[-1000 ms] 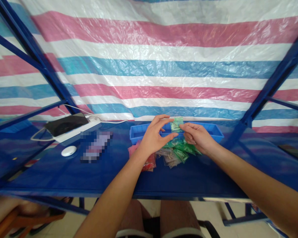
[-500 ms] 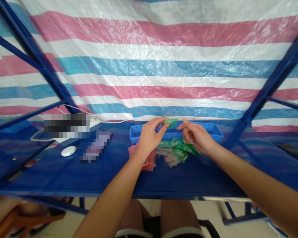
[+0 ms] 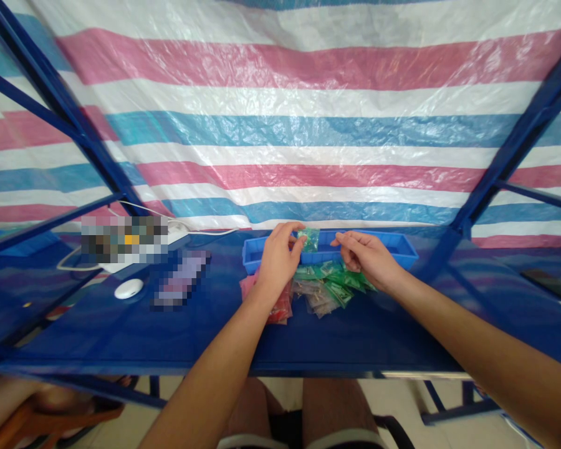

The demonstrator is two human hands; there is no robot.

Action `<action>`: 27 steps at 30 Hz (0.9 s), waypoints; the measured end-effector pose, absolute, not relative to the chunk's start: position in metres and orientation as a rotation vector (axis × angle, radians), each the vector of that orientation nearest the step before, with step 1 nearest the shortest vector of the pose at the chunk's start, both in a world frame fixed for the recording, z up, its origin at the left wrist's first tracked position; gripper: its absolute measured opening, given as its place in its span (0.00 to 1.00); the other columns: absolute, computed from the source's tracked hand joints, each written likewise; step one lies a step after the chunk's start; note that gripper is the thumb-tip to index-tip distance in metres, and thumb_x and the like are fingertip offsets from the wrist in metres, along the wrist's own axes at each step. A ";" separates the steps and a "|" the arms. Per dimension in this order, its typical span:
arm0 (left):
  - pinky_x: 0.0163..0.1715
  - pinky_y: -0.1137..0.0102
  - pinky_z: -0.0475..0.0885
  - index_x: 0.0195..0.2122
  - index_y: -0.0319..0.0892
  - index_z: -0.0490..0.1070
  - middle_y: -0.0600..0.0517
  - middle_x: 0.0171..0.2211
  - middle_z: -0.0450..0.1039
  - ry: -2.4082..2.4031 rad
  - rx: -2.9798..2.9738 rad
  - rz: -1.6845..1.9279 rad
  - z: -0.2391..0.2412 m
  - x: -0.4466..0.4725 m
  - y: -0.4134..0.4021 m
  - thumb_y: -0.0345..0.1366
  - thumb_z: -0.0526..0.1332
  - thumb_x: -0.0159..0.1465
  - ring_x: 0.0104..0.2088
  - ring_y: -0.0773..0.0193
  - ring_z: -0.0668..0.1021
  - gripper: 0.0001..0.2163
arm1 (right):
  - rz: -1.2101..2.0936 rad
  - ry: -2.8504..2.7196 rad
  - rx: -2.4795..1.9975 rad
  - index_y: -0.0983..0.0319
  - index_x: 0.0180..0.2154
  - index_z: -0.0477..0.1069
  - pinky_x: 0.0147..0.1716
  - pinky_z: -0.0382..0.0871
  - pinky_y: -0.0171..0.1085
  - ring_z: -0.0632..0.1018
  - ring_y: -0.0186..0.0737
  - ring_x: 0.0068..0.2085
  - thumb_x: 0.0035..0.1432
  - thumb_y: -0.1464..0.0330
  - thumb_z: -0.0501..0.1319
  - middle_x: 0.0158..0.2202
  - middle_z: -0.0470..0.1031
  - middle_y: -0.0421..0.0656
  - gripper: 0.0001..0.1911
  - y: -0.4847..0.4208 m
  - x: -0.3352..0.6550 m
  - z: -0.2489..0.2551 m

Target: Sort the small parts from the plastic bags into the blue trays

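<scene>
My left hand pinches a small green plastic packet between thumb and fingers, just above the left half of a long blue tray. My right hand hovers beside it with fingers curled loosely and nothing visible in them, a short gap from the packet. Below both hands lies a pile of small packets: green ones, clear ones and red ones on the blue table.
A white mouse, a white power strip with cables and two blurred-out items lie at the left. Blue frame posts rise at both sides. A striped tarp hangs behind. A dark object lies far right.
The green packet passed from between both hands into my left hand alone and moved left and down toward the tray. My right hand let go and drew back slightly.
</scene>
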State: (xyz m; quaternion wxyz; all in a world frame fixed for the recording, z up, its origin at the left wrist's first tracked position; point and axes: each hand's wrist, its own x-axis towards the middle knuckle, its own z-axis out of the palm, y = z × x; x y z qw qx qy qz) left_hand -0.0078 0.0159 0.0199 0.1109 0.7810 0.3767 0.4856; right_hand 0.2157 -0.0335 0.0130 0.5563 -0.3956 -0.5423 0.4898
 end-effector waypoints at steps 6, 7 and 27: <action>0.55 0.59 0.78 0.51 0.41 0.80 0.43 0.53 0.77 1.109 2.404 1.357 0.016 -0.004 0.016 0.37 0.63 0.71 0.49 0.56 0.82 0.11 | 1.146 -1.304 -0.946 0.59 0.34 0.76 0.16 0.51 0.35 0.61 0.31 0.17 0.60 0.45 0.69 0.19 0.67 0.35 0.23 -0.033 0.215 0.012; 0.58 0.58 0.77 0.53 0.41 0.79 0.42 0.55 0.76 1.111 2.446 1.319 0.016 -0.002 0.015 0.38 0.64 0.71 0.52 0.54 0.81 0.13 | 1.144 -1.308 -0.946 0.59 0.34 0.76 0.16 0.51 0.35 0.62 0.31 0.17 0.60 0.45 0.69 0.19 0.67 0.35 0.23 -0.033 0.215 0.013; 0.69 0.53 0.67 0.55 0.41 0.76 0.41 0.62 0.70 1.088 2.555 1.357 0.017 -0.003 0.009 0.35 0.55 0.75 0.65 0.52 0.72 0.13 | 0.223 -2.273 -0.809 0.56 0.47 0.81 0.52 0.72 0.51 0.79 0.53 0.48 0.62 0.56 0.71 0.46 0.82 0.50 0.16 -0.049 0.213 0.020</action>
